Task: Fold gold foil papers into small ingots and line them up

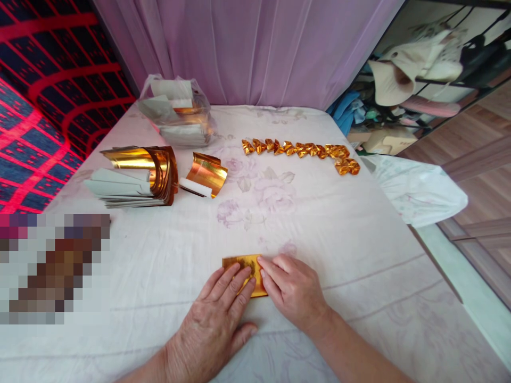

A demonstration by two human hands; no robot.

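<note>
A folded rectangle of gold foil paper [255, 263] lies flat on the tablecloth near the front. My left hand [213, 319] rests flat over its left part, fingers stretched out and the thumb on the cloth. At the right edge of the paper, my right hand [294, 290] is curled with its fingertips pressed on the gold surface; its thumb is mostly hidden. Farther back, a row of folded gold foil pieces [297, 149] runs to the right and bends forward at its end. Left of that row sits a small curled batch of gold foil sheets [209, 173].
A thick stack of gold foil sheets with pale backs [120, 183] stands at the left. Behind it is a clear plastic bag [175, 119] holding more sheets. A white plastic bag [423, 189] hangs beyond the table's right edge. A purple curtain [247, 48] borders the back.
</note>
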